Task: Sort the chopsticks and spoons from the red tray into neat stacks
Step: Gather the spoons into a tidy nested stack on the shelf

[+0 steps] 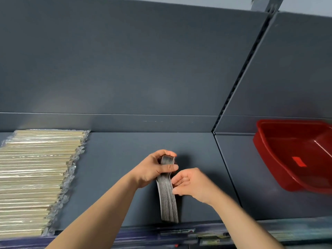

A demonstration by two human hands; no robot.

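At 3 o'clock on the dark grey shelf, a red tray, its right side cut off by the frame edge. Inside, a brighter red rectangular patch on the floor.

At 9 o'clock, a wide pile of pale chopsticks in clear wrappers, lying crosswise and reaching the shelf's front edge, left part out of frame.

Near 6 o'clock, between pile and tray and well apart from both, a dark stack of spoons. Stands on edge, running from the front lip toward the back.

Left hand: grips the far end of the stack, thumb across it, fingers curled over the top. Right hand: fingers curled, fingertips touching the stack's right flank; pinching or only pressing, impossible to tell.

Behind, a plain back panel, and a slotted upright at 1 o'clock. Along the front, a blurred label rail, print unreadable. Single spoons not distinguishable within the packed stack.
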